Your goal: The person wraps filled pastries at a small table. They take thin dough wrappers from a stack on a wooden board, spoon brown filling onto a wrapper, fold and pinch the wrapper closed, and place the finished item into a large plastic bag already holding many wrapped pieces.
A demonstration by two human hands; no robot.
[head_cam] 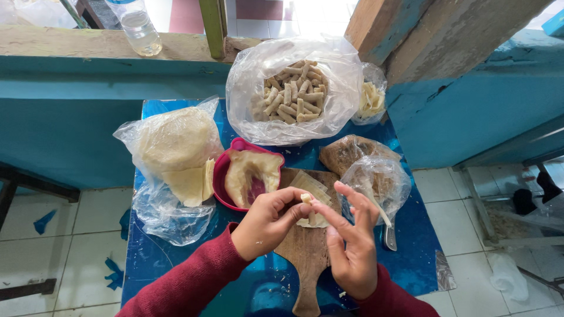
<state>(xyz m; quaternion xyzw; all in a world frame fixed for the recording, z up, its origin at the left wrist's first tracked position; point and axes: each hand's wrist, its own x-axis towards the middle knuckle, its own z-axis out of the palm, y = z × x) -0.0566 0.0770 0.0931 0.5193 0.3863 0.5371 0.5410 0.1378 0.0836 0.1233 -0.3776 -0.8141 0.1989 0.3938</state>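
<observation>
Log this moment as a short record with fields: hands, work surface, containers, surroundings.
left hand: left hand pinches a small pale piece of filling at the fingertips
right hand: right hand touches the same piece, fingers spread
work surface: wooden cutting board with pale wrapper sheets, on a blue table
containers: pink bowl of pale dough; clear bag of finished rolls; bag of wrapper stacks; bag of brown filling
surroundings: plastic bottle on the ledge; tiled floor
</observation>
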